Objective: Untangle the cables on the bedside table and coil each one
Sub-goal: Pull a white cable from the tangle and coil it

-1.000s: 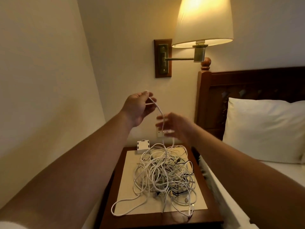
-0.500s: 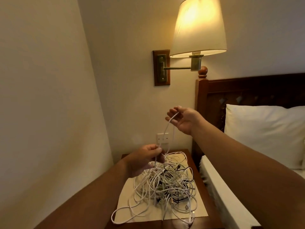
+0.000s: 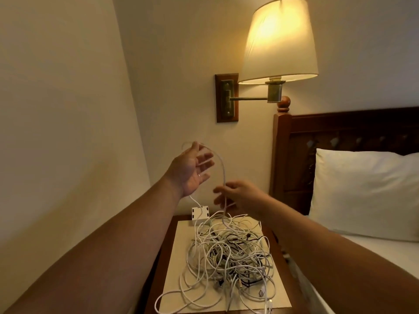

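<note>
Draping left hand [image 3: 190, 171] — white cable [image 3: 223, 171], right hand [image 3: 238, 196] pinching, above tangle [image 3: 226, 252].

This is a bedroom, with the look of a hotel room. On the right of the frame stands a bed [image 3: 383, 257] made up in white, with a plump white pillow [image 3: 362, 191] leaning against a dark carved wooden headboard [image 3: 340, 130] whose corner post ends in a turned ball finial [image 3: 283, 102]. At upper centre, a lit swing-arm wall lamp [image 3: 278, 41] with a cream fabric shade reaches out on a brass arm from a wooden backplate [image 3: 226, 97]. Below it, squeezed between the bed and a plain cream wall [image 3: 68, 109], is a dark wooden bedside table [image 3: 182, 218] topped with a cream mat [image 3: 181, 257], which carries a tangle of cables [image 3: 229, 250].
</note>
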